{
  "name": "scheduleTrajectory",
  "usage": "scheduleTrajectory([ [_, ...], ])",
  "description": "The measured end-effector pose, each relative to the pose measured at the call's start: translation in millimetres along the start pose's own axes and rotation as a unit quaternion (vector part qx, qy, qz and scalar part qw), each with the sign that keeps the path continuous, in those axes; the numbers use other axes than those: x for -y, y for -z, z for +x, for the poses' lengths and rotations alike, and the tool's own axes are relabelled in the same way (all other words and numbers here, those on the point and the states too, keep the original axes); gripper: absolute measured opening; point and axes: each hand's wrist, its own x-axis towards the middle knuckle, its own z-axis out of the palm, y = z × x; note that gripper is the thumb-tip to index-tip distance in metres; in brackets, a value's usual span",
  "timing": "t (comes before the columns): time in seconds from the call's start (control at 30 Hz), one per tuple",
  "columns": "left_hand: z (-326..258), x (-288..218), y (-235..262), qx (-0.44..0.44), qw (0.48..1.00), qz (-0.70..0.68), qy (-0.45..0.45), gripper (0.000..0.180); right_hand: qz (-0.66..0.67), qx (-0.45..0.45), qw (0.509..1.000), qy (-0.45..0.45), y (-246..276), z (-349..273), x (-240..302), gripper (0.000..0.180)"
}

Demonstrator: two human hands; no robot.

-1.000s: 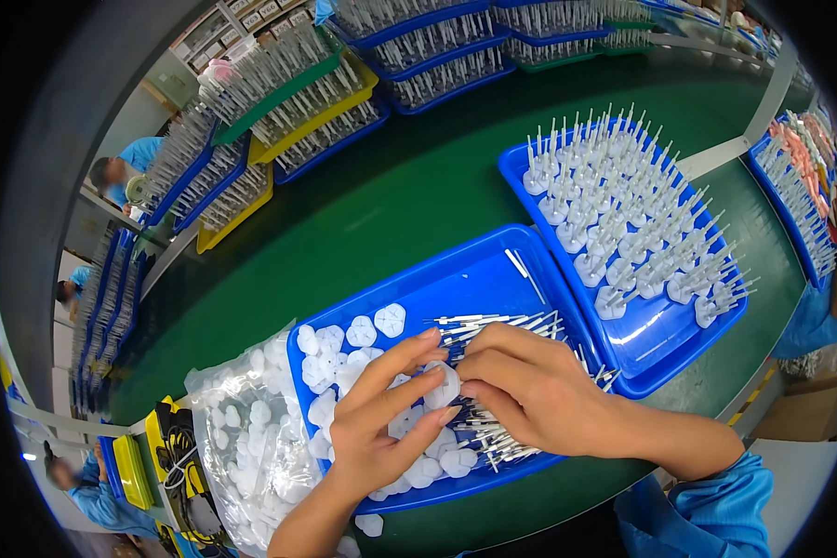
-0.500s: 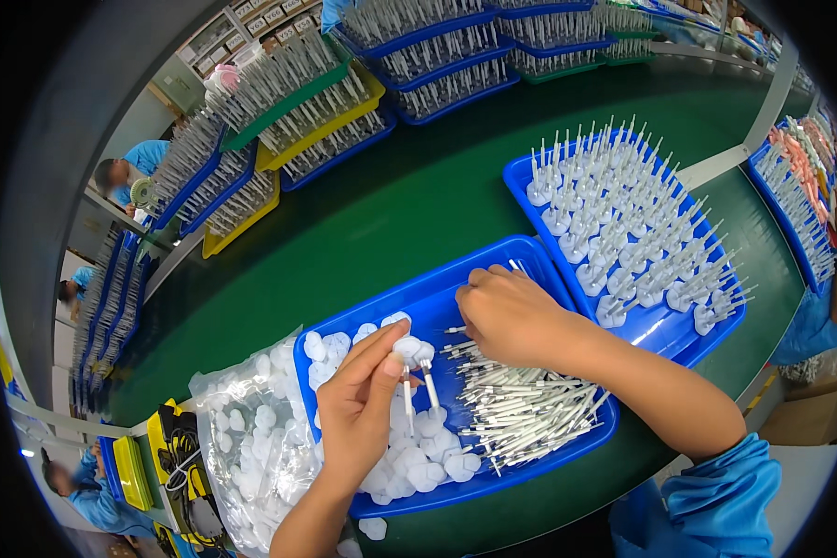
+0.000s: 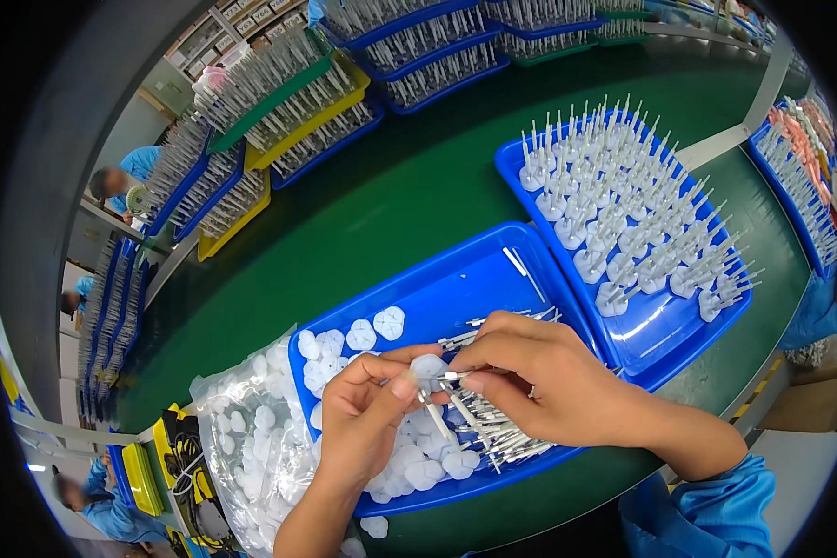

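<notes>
My left hand (image 3: 363,418) pinches a white plastic disc (image 3: 428,366) between thumb and fingertips, with a thin white stick (image 3: 442,420) hanging down below it. My right hand (image 3: 553,386) grips another short white stick (image 3: 456,376) and holds its end up to the disc; the fingers partly hide the contact. Both hands are over the near blue tray (image 3: 409,302). Loose white discs (image 3: 423,467) lie in its left and front parts. A heap of loose white sticks (image 3: 479,423) lies partly under my right hand, and a few sticks (image 3: 514,261) rest at the far corner.
A second blue tray (image 3: 646,344) at the right holds rows of discs with upright sticks (image 3: 623,223). A clear bag of discs (image 3: 260,446) lies left. Stacked trays (image 3: 321,139) line the table's far side. Black cables (image 3: 191,474) lie near a yellow tray (image 3: 141,479); people work at the left.
My right hand has come from the tray's far side toward my left hand, bringing a stick to the disc. My left hand has turned the disc slightly. The view has shifted a little.
</notes>
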Motion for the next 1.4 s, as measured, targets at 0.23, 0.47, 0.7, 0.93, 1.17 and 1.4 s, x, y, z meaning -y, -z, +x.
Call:
scheduleTrajectory([
  [0.23, 1.1, 3.3, 4.1, 0.01, 0.999, -0.004, -0.032, 0.01, -0.002, -0.018, 1.0, -0.02, -0.6, -0.6, 3.8, 0.009],
  [0.47, -0.6, 7.0, -0.4, 0.025, 0.962, 0.202, -0.181, 0.023, -0.024, 0.014, 0.996, -0.082, -1.8, -5.3, 8.7, 0.009],
  [0.7, -0.1, 8.4, -1.7, 0.069, 0.962, 0.175, -0.198, 0.027, -0.047, 0.03, 0.997, -0.051, -6.3, -7.6, 4.5, 0.017],
  [0.93, -0.5, 8.8, 5.8, 0.085, 0.979, 0.109, -0.152, 0.025, -0.065, 0.019, 0.997, -0.03, -10.1, -10.0, 2.9, 0.017],
  [1.17, -3.1, 12.3, 5.5, 0.083, 0.976, 0.143, -0.142, 0.027, -0.206, -0.014, 0.978, 0.014, -20.4, -15.8, 1.6, 0.016],
  [1.4, -3.0, 10.3, 2.2, 0.061, 0.935, 0.251, -0.243, 0.031, -0.145, -0.052, 0.985, 0.082, -19.7, -5.7, -5.5, 0.012],
])
